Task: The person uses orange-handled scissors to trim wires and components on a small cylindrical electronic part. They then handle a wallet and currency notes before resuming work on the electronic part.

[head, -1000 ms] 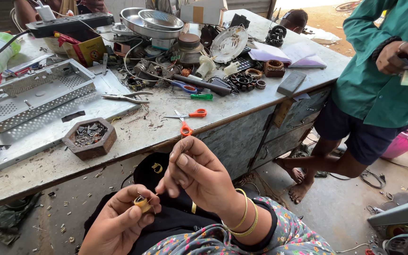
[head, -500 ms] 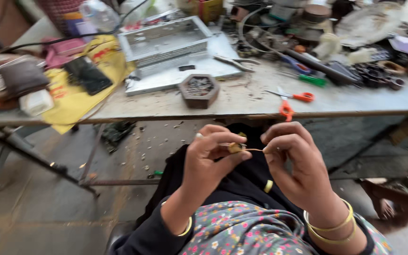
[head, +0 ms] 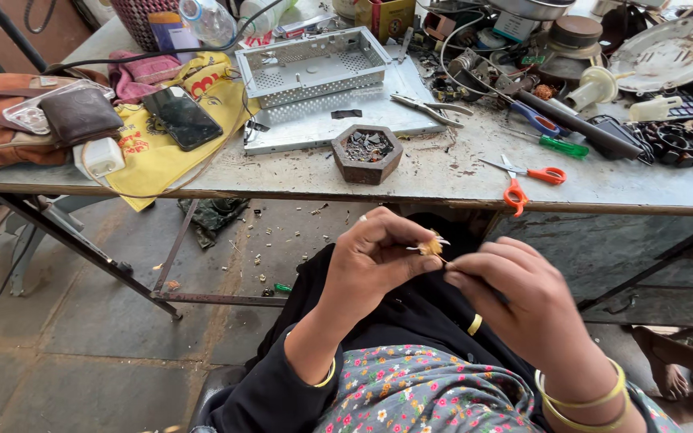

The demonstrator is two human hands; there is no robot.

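Left hand (head: 374, 261) is pinched shut on a small brass-coloured part (head: 431, 246), held over the lap just below the table (head: 306, 180) edge. Right hand (head: 515, 301) is curled tight, seemingly gripping a thin tool at it. Best to keep that pinch firm and pick gently.

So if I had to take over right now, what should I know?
Left hand: pinching a small yellowish part at the fingertips, above the lap.
Right hand: fingertips at that part; a thin wire seems to run from it into this hand.
On the table: orange-handled scissors, pliers, a hexagonal wooden dish of small bits.
Done: part is held.
Left: the fiddling; I cannot tell how far along.
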